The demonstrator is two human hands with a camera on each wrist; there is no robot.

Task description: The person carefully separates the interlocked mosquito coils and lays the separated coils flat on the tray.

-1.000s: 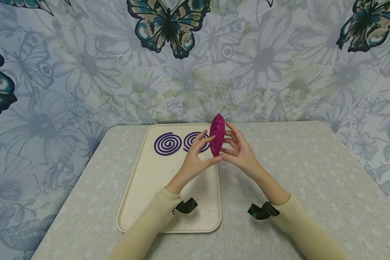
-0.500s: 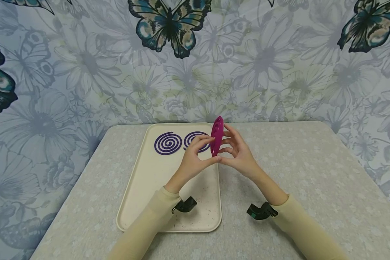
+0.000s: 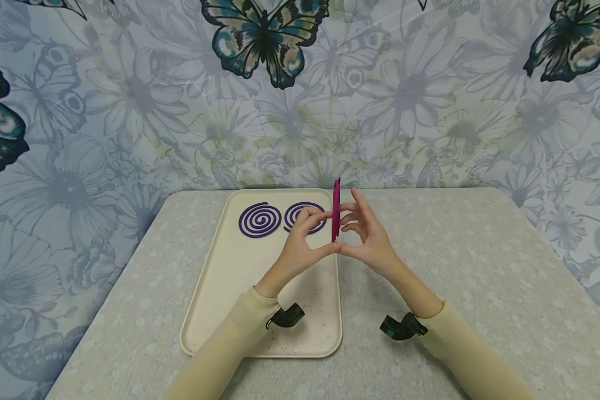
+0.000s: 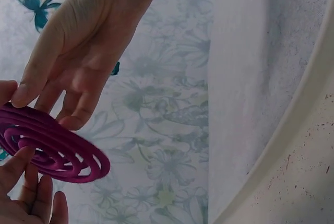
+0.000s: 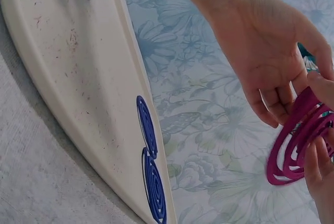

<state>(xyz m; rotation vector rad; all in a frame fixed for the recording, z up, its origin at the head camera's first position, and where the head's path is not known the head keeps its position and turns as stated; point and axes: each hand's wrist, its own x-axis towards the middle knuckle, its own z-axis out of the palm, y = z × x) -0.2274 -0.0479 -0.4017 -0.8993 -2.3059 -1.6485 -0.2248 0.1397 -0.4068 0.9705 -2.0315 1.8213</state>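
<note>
A thin magenta mosquito coil (image 3: 336,214) is held upright, nearly edge-on to the head view, above the tray's right edge. My left hand (image 3: 300,241) pinches it from the left, thumb at the bottom rim and fingertips against its face. On the other side my right hand (image 3: 372,239) has its thumb at the same bottom rim and several fingertips touching or close to the coil. In the left wrist view the open windings of the coil (image 4: 47,122) show between both hands. Two purple mosquito coils lie flat on the tray, the left one (image 3: 261,220) fully visible, the other partly behind my left hand.
The cream tray (image 3: 240,289) lies on a grey patterned tabletop (image 3: 430,222), with small dark crumbs on its near right part. Behind the table hangs a flower-and-butterfly wall covering (image 3: 410,100). A dark wrist device (image 3: 404,326) sits at each sleeve.
The magenta coil has turned from showing its face at an angle to nearly edge-on. Both hands stay close to where they were, with left fingers bending in slightly.
</note>
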